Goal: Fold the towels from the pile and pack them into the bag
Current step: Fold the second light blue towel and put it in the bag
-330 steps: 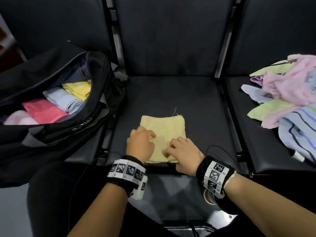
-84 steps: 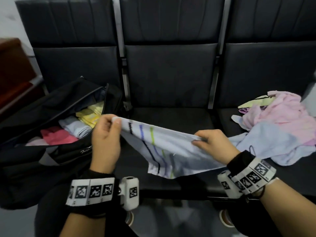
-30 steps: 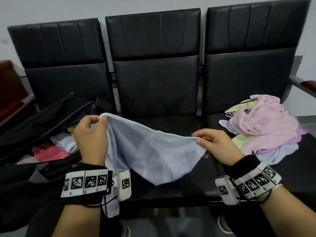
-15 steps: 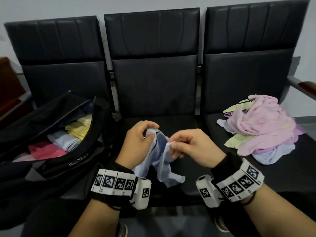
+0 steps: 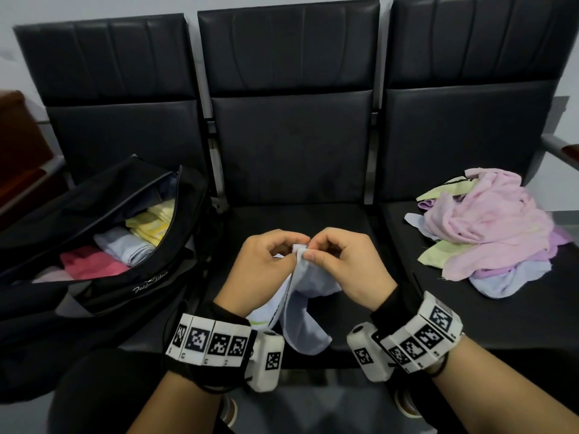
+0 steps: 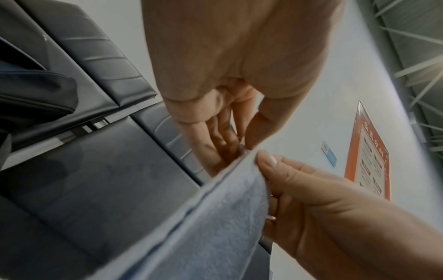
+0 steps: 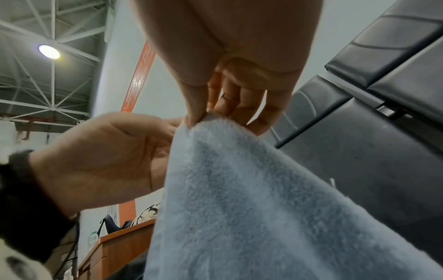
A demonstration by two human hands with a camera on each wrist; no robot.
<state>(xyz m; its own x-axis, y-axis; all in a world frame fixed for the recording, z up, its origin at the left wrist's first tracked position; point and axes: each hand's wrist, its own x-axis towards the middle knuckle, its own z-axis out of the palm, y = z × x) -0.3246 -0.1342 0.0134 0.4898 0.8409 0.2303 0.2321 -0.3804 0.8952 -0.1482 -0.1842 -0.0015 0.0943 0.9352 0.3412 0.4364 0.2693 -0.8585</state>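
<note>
A pale blue towel [image 5: 308, 296] with coloured stripes hangs doubled over the middle seat, held up by its top corners. My left hand [image 5: 266, 264] and right hand [image 5: 341, 264] meet at the top and both pinch those corners together. In the left wrist view the left hand [image 6: 239, 144] grips the towel [image 6: 210, 223] edge. In the right wrist view the right hand [image 7: 203, 117] pinches the towel [image 7: 251, 199] top. An open black bag [image 5: 103, 286] on the left seat holds folded pink, blue and yellow towels. The towel pile [image 5: 488, 233] lies on the right seat.
Three black padded seats stand in a row; the middle seat [image 5: 297, 220] is bare behind my hands. A metal armrest [image 5: 560, 151] ends the row at the right. A wooden bench edge [image 5: 18, 170] shows at far left.
My hands came together from wide apart, bringing the towel's two top corners to meet, so the spread towel now hangs folded in half.
</note>
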